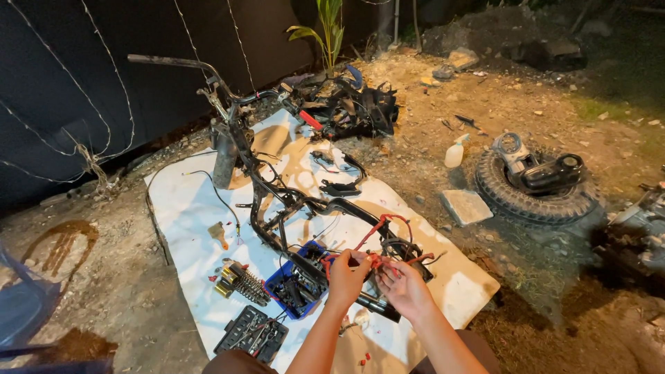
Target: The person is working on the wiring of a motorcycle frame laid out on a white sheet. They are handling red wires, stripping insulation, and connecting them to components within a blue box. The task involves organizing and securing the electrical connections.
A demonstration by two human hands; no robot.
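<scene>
Both forearms run off the bottom edge, so nothing above them shows. The left hand [344,275] covers the spot where the red wires [382,228] bunch together, and whether its fingers [357,257] pinch a wire or a small connector is too small to tell. The right hand [404,289] hides the frame [291,201] part beneath it. The contents of the blue tray [277,285] are a dark jumble, not separable. The socket case [251,334] holds pieces too small to distinguish. An engine part [641,232] is cut by the right edge.
</scene>
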